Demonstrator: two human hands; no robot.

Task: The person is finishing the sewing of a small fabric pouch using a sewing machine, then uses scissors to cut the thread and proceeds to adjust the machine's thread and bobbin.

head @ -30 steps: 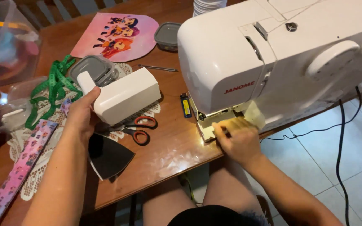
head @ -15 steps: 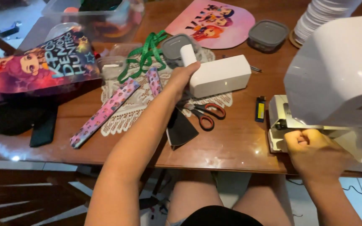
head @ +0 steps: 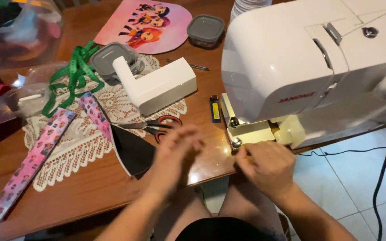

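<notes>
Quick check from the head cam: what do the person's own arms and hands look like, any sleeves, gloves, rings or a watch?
Both forearms are bare, with no sleeve in view. The left hand is motion-blurred, so small details are lost, but no glove shows. The right hand is sharper: no glove, and no ring or watch that I can see. Dark shorts show at the bottom edge, between the arms.

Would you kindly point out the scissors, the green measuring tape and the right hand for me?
scissors [head: 165, 125]: head view, on the red handles.
green measuring tape [head: 77, 71]: head view, on the bunched loops.
right hand [head: 266, 167]: head view, on the back of the hand.
</notes>
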